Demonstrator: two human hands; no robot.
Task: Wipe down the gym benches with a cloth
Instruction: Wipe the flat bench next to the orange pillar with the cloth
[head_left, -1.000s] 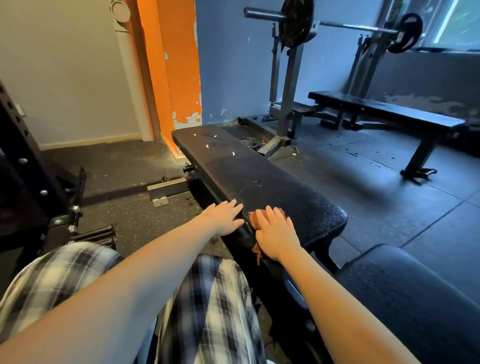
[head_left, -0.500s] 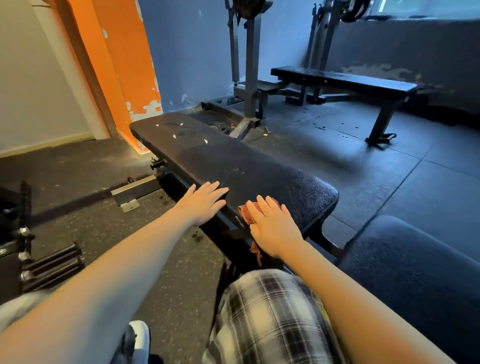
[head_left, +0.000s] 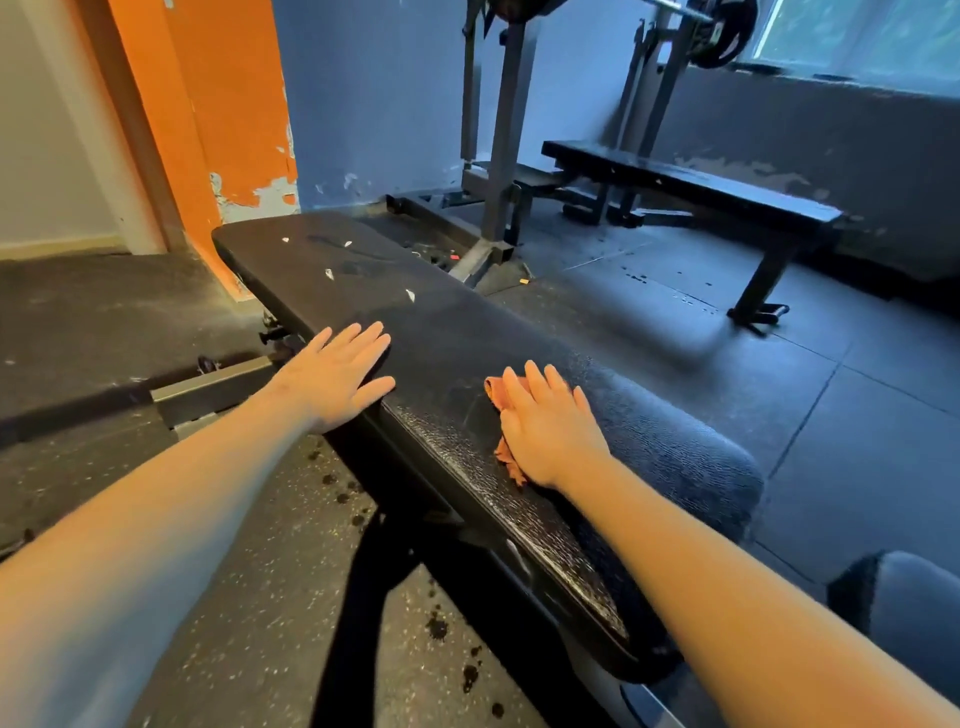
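Right hand (head_left: 553, 431) flat on cloth (head_left: 492, 393) (mostly hidden beneath) | left hand (head_left: 337, 379) flat on bench (head_left: 467, 322)

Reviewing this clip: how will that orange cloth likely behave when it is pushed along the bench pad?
Probably floppy: the orange cloth is crumpled under the flat right hand. Likely light, so it may bunch or drag on the textured bench pad rather than slide.
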